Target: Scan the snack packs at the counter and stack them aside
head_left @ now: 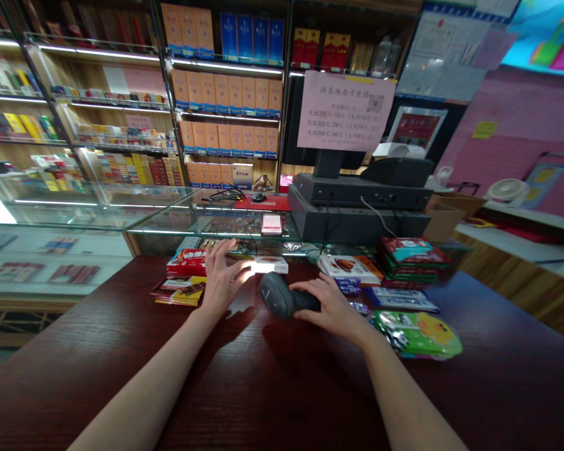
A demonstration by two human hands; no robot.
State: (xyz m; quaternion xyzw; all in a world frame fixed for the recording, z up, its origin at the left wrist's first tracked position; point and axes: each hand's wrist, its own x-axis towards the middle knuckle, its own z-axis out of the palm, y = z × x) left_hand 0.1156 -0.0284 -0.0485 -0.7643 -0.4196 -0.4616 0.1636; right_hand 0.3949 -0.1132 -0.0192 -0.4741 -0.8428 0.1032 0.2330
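Note:
My right hand (331, 305) is wrapped round the handle of a black barcode scanner (276, 295), whose head points left and away over the table. A bright patch of light falls on a small white box (273, 265) beyond the scanner and on my left thumb. My left hand (223, 279) has its fingers spread, with the thumb at the box's left end; I cannot tell whether they touch. Just left of that hand lie a red snack packet (185, 262) and yellow chocolate packs (181, 290).
At right are a white-and-brown box (351, 269), purple packets (348, 285), a blue-and-white pack (404, 299), stacked red-and-green packs (411, 252) and a green duck-print pouch (420, 333). Behind stand a cash register (357, 210), its screen bearing a pink sign (345, 113), and a glass counter (207, 219).

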